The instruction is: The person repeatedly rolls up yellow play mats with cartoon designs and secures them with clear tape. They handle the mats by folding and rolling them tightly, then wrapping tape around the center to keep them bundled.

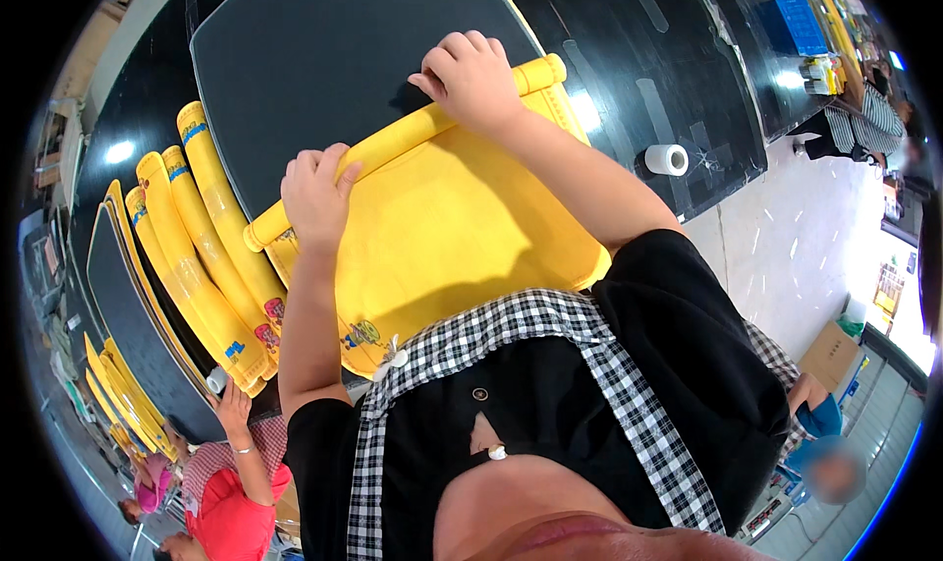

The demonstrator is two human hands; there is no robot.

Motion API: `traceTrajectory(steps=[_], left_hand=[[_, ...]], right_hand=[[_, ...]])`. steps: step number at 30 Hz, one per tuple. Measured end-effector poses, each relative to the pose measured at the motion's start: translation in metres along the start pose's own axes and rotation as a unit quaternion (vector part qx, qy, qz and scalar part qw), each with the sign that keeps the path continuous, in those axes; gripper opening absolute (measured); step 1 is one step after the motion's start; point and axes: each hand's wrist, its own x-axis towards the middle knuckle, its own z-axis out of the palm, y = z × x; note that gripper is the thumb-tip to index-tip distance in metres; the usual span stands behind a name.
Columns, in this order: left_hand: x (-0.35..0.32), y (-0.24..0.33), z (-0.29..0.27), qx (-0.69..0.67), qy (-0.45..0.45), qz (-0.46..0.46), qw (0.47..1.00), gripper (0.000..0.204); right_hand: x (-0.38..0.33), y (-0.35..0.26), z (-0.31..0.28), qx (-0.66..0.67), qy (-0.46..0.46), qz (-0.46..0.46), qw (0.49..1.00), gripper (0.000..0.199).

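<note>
A yellow mat [452,217] with a smooth face and a small printed figure near one corner lies in front of me. Its far edge forms a long, slim roll [393,140], slanting up to the right. Curled round the left part of this roll is my left hand [316,193], thumb on the near side. Farther right, my right hand [470,82] rests over the roll with bent fingers; its grip underneath is partly hidden. Beyond the roll lies a large black sheet [344,45] with rounded corners.
Several yellow rolls [211,222] lie left of the mat, beside another black stack [147,315]. A white tape roll [666,159] stands on the black table [629,60] at right. A co-worker in red [236,512] reaches in at lower left. More people and a cardboard box [833,357] are at right.
</note>
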Motion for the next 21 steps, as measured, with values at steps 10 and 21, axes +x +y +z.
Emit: traceTrajectory(steps=[10, 21], left_hand=[[0.052, -0.013, 0.013, 0.074, 0.056, 0.052, 0.994, 0.039], [0.133, -0.048, 0.002, 0.031, -0.003, 0.033, 0.999, 0.047]], right_hand=[[0.063, -0.003, 0.039, -0.017, -0.085, -0.045, 0.995, 0.029], [0.082, 0.004, 0.061, -0.07, -0.07, -0.116, 0.988, 0.049]])
